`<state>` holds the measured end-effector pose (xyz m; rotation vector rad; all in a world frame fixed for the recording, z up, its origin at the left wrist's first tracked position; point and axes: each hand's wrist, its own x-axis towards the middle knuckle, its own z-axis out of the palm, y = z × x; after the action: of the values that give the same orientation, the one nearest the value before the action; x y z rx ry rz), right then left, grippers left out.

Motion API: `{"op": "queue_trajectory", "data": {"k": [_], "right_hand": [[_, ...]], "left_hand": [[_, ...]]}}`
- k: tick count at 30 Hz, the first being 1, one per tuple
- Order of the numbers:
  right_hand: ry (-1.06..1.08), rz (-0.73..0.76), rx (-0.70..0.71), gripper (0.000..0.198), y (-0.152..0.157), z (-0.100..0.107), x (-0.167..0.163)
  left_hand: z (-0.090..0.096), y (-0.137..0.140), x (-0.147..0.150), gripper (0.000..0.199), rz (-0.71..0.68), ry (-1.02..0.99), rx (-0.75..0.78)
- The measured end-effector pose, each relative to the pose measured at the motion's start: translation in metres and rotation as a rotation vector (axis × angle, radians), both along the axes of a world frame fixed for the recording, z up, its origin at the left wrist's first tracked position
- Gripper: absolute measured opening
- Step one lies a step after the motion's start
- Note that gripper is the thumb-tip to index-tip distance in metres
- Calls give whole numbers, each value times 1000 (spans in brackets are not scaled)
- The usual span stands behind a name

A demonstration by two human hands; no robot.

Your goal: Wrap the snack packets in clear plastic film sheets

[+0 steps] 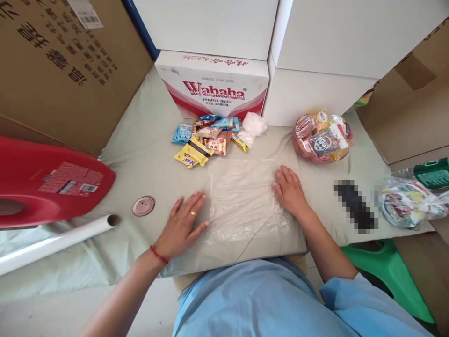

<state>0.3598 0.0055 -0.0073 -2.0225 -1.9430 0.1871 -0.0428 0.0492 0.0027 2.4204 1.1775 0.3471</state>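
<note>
At the left of the cloth-covered table (136,154) is a large red plastic container (59,182) with a label, next to a white tube (59,243) and, farther in, a round pinkish disc (143,206); a printed brown carton (70,70) rises behind them. Along the back, a red-and-white Wahaha water box (215,91) sits beneath a plain white box (210,25), beside stacked white boxes (326,37). To the right are a pixelated dark object (356,206), a knotted clear bag (403,203), a green-labelled bottle (433,173), another brown carton (417,107) and, lower down, green plastic furniture (403,281).
</note>
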Motion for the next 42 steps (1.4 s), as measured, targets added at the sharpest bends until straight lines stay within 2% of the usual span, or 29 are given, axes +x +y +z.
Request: {"op": "queue_trajectory", "data": {"k": [3, 5, 8, 11, 12, 14, 16, 18, 20, 25, 27, 30, 33, 35, 37, 39, 42], "right_hand": [[60, 11, 101, 54, 0, 8, -15], [60, 62, 111, 53, -2, 14, -29], [17, 114, 40, 53, -5, 15, -46], [-11, 86, -26, 54, -7, 7, -53], [-13, 75, -34, 55, -8, 4, -53], [-15, 70, -33, 55, -9, -1, -53], [-18, 73, -22, 55, -9, -3, -52], [-22, 67, -16, 54, -8, -3, -53], [-23, 63, -16, 54, -7, -3, -54], [-8, 76, -9, 54, -6, -3, -54], [-12, 76, -6, 54, -6, -3, -53], [-18, 80, -3, 52, -5, -1, -53], [-4, 86, 8, 51, -5, -1, -53], [5, 88, 15, 51, -4, -1, -52], [6, 87, 17, 51, -4, -2, -52], [4, 86, 12, 51, -4, -2, -52], [9, 87, 0, 51, -4, -1, -53]], "left_hand": [[5, 1, 5, 49, 366, -77, 70], [6, -2, 24, 44, 508, -61, 90], [9, -12, 62, 33, 477, -100, 5], [14, -19, 89, 18, 447, -304, -104], [16, -20, 93, 18, 477, -396, -172], [20, -20, 94, 23, 567, -602, -408], [22, -17, 89, 35, 651, -803, -697], [23, -13, 83, 47, 732, -951, -873], [23, -10, 77, 53, 819, -1023, -883], [22, -9, 57, 57, 950, -1084, -707], [22, -11, 48, 55, 994, -1050, -670], [24, -11, 43, 41, 960, -820, -639], [25, -2, 52, 38, 772, -534, -539], [25, 7, 65, 36, 671, -424, -472], [25, 15, 79, 30, 616, -409, -419], [26, 18, 91, 26, 607, -502, -402], [28, 15, 99, 30, 626, -728, -546]]}}
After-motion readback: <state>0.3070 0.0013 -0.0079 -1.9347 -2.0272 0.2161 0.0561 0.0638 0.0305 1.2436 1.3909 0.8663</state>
